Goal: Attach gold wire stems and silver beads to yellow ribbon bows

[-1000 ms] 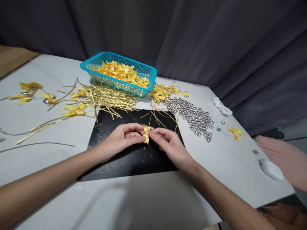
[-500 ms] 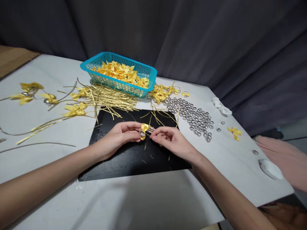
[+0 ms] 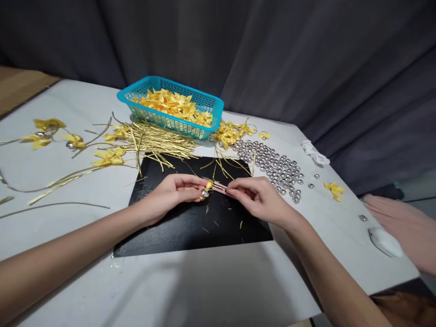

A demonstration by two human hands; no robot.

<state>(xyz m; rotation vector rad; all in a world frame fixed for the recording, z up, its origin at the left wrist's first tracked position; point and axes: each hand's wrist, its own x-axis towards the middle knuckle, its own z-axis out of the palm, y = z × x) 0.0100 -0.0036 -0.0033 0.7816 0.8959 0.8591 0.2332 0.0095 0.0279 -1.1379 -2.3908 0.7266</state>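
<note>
Over the black mat [image 3: 190,229], my left hand [image 3: 175,193] pinches a yellow ribbon bow [image 3: 209,185] with a shiny silver bead [image 3: 205,193] on its near side. Thin gold and pinkish strands [image 3: 220,186] run from the bow across to my right hand [image 3: 262,197]. The thumb and fingers of that hand are closed on the strand ends, which look like a gold twist tie. Exactly how the strands pass round the bow is hidden by the left fingers.
Behind the mat stands a blue basket [image 3: 170,119] of yellow ribbon pieces. Gold twist ties [image 3: 163,141] lie piled before it. Silver beads [image 3: 272,163] spread to the right, near finished-looking bows [image 3: 230,134]. A white computer mouse [image 3: 384,242] sits by the right edge.
My right hand has moved right, away from the bow, and the strands between the hands show longer. The left hand stays nearly in place; the bow is turned more edge-on.
</note>
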